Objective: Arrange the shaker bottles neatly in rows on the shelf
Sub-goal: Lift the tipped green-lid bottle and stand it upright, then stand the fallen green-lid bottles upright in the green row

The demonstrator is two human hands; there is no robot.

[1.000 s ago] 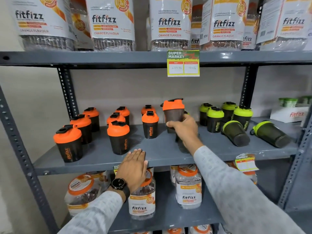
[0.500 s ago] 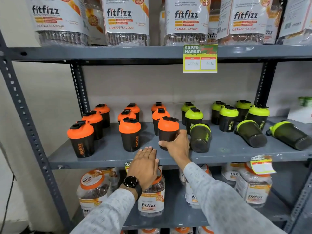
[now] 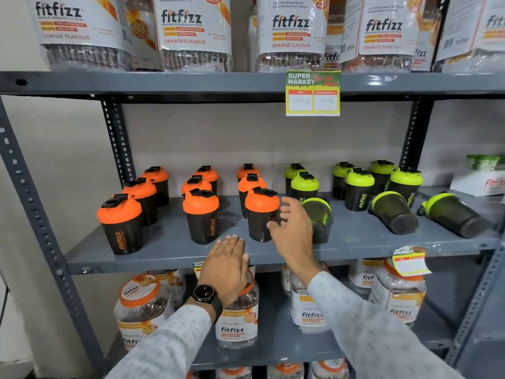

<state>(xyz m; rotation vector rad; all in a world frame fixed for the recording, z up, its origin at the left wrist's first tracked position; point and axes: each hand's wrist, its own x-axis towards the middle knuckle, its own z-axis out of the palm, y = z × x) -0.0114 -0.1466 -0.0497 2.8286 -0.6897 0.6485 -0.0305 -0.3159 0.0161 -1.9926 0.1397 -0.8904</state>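
Observation:
Several black shaker bottles with orange lids stand upright in three rows on the left half of the grey middle shelf [image 3: 169, 253]. The front bottle of the third row [image 3: 261, 214] stands free. Just right of it hovers my right hand [image 3: 293, 231], fingers spread, holding nothing. My left hand [image 3: 228, 266] lies flat, palm down, on the shelf's front edge. Green-lidded shakers [image 3: 358, 191] stand upright to the right. Three green-lidded ones lie on their sides: one [image 3: 319, 217] partly behind my right hand, another [image 3: 393, 212] further right, and a third [image 3: 453, 214] near the right end.
Large fitfizz jars [image 3: 191, 31] fill the shelf above, and smaller jars [image 3: 236, 324] stand on the shelf below. A price tag [image 3: 313, 94] hangs from the upper shelf edge. A white fitfizz box [image 3: 481, 181] sits at the far right. Perforated uprights [image 3: 41, 214] frame the shelf.
My right hand set the orange-lidded shaker down at the front of the third row, let go and opened, shifting slightly right. The left hand stayed flat on the shelf edge.

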